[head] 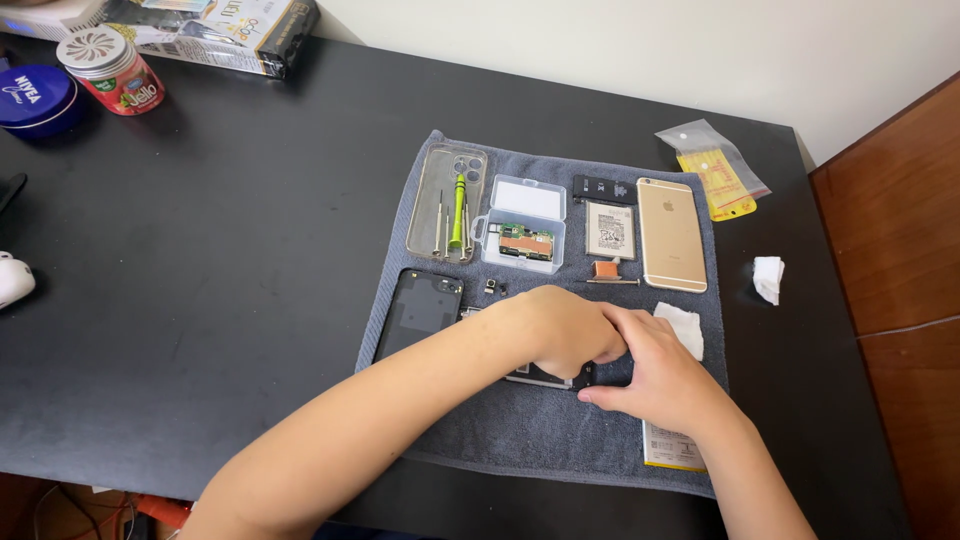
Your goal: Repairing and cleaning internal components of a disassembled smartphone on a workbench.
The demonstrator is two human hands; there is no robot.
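Both my hands meet over a dark phone body (545, 378) lying on a grey towel (500, 440). My left hand (560, 328) is curled into a fist on top of it and hides most of it. My right hand (655, 375) presses against the phone's right edge, thumb at its lower corner. Whether the fingers pinch a small part is hidden. A black back cover (420, 310) lies just left of my left arm. A yellow-edged battery (672, 450) sits under my right wrist.
On the towel: a clear case (432, 205) with a green screwdriver (458, 212), a small clear box (524, 222) holding a circuit board, a gold phone (671, 233), a battery (609, 229), a white pad (683, 327). A plastic bag (715, 170), tissue (768, 277), jar (110, 68) and blue tin (35, 97) rest on the black table.
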